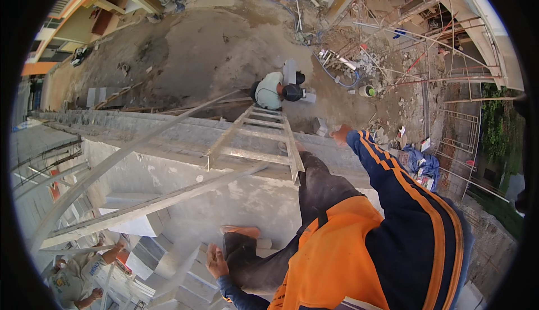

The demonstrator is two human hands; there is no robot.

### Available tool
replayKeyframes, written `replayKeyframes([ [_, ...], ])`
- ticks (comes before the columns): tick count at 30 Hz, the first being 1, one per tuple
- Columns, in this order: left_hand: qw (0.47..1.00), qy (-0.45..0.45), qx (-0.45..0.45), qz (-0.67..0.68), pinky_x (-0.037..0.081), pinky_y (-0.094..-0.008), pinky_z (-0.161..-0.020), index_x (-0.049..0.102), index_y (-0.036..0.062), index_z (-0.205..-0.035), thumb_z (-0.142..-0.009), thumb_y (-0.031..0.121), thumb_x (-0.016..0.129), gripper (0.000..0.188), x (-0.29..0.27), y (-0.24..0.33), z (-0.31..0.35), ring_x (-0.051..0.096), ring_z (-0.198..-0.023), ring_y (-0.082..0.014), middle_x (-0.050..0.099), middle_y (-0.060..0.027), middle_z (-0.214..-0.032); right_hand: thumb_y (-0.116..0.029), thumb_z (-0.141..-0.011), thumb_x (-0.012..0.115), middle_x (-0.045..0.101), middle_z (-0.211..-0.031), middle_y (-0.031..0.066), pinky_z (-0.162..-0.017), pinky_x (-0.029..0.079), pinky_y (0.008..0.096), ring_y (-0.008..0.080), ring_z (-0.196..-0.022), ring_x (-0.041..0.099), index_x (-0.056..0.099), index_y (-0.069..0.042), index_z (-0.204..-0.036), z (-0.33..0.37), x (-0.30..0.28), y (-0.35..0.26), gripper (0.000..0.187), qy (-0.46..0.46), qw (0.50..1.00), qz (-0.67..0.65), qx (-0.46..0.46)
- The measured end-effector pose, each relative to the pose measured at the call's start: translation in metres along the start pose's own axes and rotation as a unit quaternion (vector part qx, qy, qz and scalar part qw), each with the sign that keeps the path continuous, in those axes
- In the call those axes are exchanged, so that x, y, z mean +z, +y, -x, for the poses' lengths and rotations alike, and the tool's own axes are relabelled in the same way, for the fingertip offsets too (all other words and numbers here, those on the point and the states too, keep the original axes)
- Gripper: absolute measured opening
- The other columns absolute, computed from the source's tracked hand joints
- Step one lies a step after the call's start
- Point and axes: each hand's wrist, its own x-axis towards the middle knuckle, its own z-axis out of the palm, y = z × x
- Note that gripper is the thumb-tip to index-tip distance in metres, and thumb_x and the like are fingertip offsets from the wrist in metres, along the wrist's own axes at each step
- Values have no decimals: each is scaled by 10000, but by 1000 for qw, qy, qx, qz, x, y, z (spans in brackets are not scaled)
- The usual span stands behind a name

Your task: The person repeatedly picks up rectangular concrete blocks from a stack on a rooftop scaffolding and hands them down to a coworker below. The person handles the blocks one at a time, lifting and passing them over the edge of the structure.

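Note:
My right hand [341, 134] reaches forward over the ledge's edge, beyond my dark blue sleeve with orange stripes. Its fingers look loosely apart, and nothing shows in them. Lower, beside my bent left knee, hangs my left hand [217, 262], empty, with the fingers slightly curled and apart. In front of me a metal ladder [259, 132] leans with its top end near my feet and its foot on the ground below. Down near its foot, a person [269, 91] in a light green shirt and dark cap bends beside a pale block [289, 71].
Long slanting poles [135, 141] cross the left side over the concrete ledge [236, 198]. Stacked pale blocks [135, 220] stand lower left, near another person [76, 279]. Scaffolding [438, 57], rubble, a bucket [368, 90] and a blue tarp [422, 163] lie to the right.

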Motion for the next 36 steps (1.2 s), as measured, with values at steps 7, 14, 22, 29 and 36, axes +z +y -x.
replayKeyframes([
  [7,998,64,-2,-27,517,-336,-886,560,-40,-1292,-959,240,619,439,-23,10,25,628,-1060,-241,643,-196,-1194,-519,-805,667,709,-770,181,-561,554,418,304,-634,694,665,83,-937,-37,-42,4,616,7,999,-15,27],
  [14,986,157,-31,-37,539,-350,-825,573,-47,-1283,-930,224,647,450,-31,-14,55,654,-962,-258,662,-204,-1143,-615,-811,648,699,-899,182,-603,562,461,342,-739,697,604,63,-1120,-88,-76,-25,747,-34,990,-120,66],
  [22,984,168,-38,-49,537,-335,-778,593,-22,-1267,-897,257,681,471,-20,10,50,646,-904,-220,670,-180,-1107,-839,-701,564,560,-1279,249,-813,552,469,382,-999,640,273,-35,-1501,-121,-106,-46,1171,-36,954,-275,111],
  [29,979,112,-159,-69,522,-351,-856,559,-43,-1300,-921,176,629,443,-14,41,32,639,-997,-272,614,-190,-1238,-910,-613,552,554,-1283,241,-847,527,479,364,-1085,605,378,-45,-1462,-209,-90,-18,1225,70,941,-312,115],
  [36,976,105,-188,-42,541,-373,-839,528,-67,-1313,-934,155,620,449,-12,24,15,614,-1011,-273,600,-186,-1220,-805,-640,616,497,-1321,273,-983,438,472,389,-1217,504,407,21,-1414,-293,36,-19,1151,135,976,-164,43],
])
